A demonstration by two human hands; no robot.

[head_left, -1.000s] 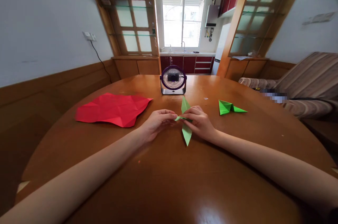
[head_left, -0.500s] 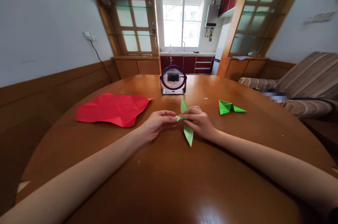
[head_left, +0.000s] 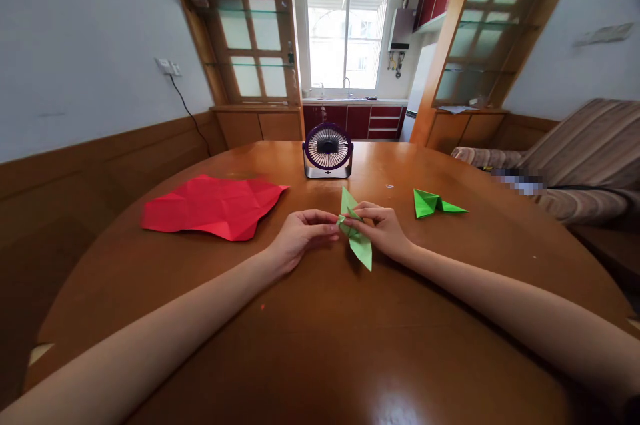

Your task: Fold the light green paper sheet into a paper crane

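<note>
Glossy wooden table (head_left: 320, 351), matt paper model (head_left: 361, 253), creased paper sheet (head_left: 215, 208)

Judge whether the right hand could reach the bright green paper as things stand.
Probably yes: tabletop alone shows between the right hand and the bright green paper, though that hand holds the pale green paper.

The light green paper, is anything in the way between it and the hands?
No, nothing visible: the right hand holds the light green paper, and the left hand is right at its left tip. The fan, red paper and bright green paper are all apart from it.
</note>
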